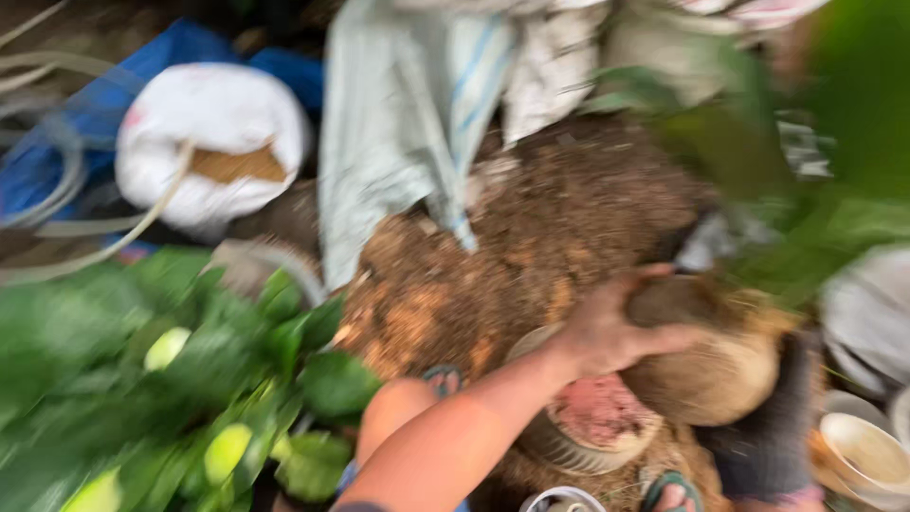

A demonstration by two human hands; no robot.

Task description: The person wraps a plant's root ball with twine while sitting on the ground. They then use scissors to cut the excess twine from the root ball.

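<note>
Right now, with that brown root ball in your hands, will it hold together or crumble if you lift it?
The root ball looks rounded and compact, so it probably lifts whole. It likely sheds crumbs, like the loose soil pile. The bare left hand lies on top and a gloved hand underneath, which suggests weight.

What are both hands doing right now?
Left hand: bare, gripping the brown root ball.
Right hand: dark-gloved, supporting the root ball from the side.

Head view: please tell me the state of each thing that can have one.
Left hand: bare, resting on the root ball.
Right hand: dark glove on, supporting the root ball.
Root ball: lifted above the pot.
Pot: upright, pinkish inside.
White sack: open, brown filling showing.
Soil heap: loose pile.
</note>
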